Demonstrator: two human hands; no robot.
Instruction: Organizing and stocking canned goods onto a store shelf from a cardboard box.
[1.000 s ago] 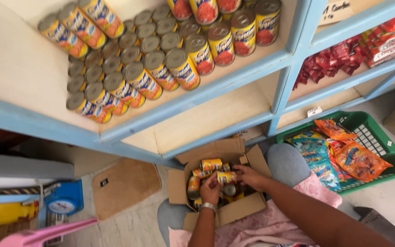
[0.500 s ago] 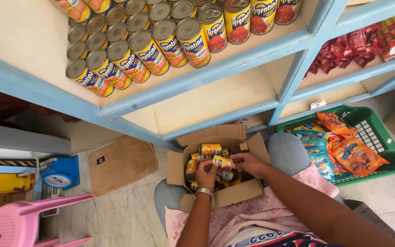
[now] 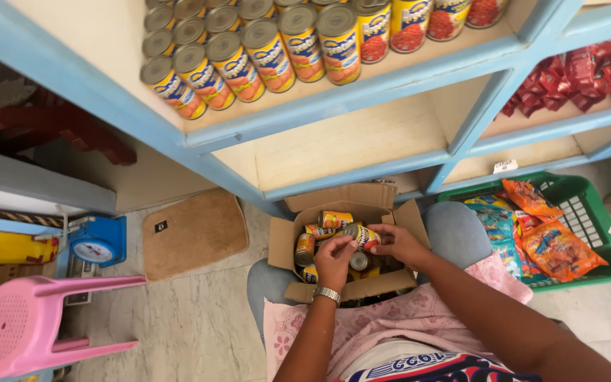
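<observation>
From the head view, both hands reach into the open brown cardboard box [image 3: 348,244] resting on the person's lap. The left hand [image 3: 334,260] and right hand [image 3: 399,242] together pinch one yellow-labelled tin can [image 3: 363,235], each grip closed around it just above the other cans in the box. Several cans lie there yet, while rows of like cans [image 3: 263,49] already stand on the blue-edged wooden shelf [image 3: 362,88]; the shelf compartment below holds none.

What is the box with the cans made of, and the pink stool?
The box looks like plain brown cardboard: matte, with folded flaps. The cans seem metal, with shiny tops under glossy labels. The pink stool looks like smooth moulded plastic.
</observation>
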